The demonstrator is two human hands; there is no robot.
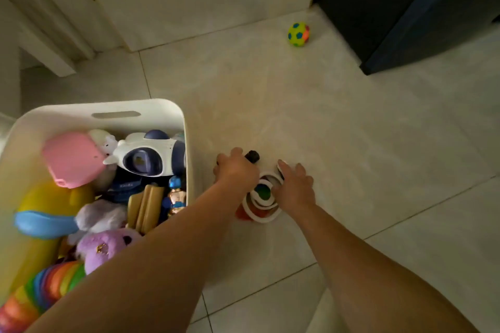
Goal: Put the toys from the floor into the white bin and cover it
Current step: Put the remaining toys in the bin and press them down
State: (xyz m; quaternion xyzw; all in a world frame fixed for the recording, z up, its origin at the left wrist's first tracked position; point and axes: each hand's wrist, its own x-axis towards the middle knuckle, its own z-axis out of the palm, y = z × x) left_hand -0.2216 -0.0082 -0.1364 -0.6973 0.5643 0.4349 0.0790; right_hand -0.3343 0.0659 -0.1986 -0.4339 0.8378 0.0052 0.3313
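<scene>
The white bin (pixel 165 111) stands on the floor at the left, filled with several toys: a pink one, a white and navy robot, plush animals, a rainbow spring. Just right of it, on the tiles, lies a set of nested white rings with coloured insides (pixel 261 197). My right hand (pixel 296 186) rests on the rings' right side, fingers curled over the white rim. My left hand (pixel 236 167) is closed around a small black toy (pixel 252 156) beside the rings. A green, blue and orange ball (pixel 298 34) lies far off on the floor near the dark furniture.
A dark cabinet (pixel 405 8) fills the upper right corner. White door frame and wall run along the top left. Pale floor tiles stretch between the bin, the ball and the cabinet. No bin cover is in view.
</scene>
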